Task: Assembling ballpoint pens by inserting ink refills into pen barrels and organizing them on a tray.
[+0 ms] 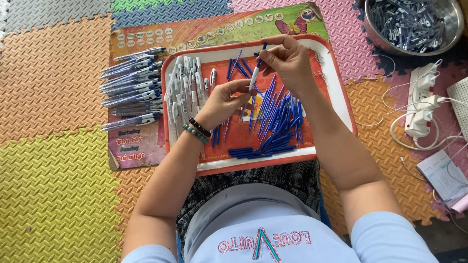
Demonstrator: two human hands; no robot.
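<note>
My left hand [225, 100] pinches the lower end of a white plastic barrel [254, 78], and my right hand [287, 61] grips a thin blue refill [262, 54] at its top — the two line up, long axis tilted, upper end up and to the right, above the tray [341, 92]. The tray is red-rimmed and glossy; slim blue refills [278, 122] lie fanned on it, white barrels [187, 90] to the left. Finished pens [131, 83] lie on the ribbed foam floor mat [53, 97] — a steel bowl [451, 22] sits apart.

The tray [341, 92] is red with a white rim; the refills [278, 122] are blue; the floor mats [53, 190] are yellow, orange and pink, with a ribbed pattern.
</note>
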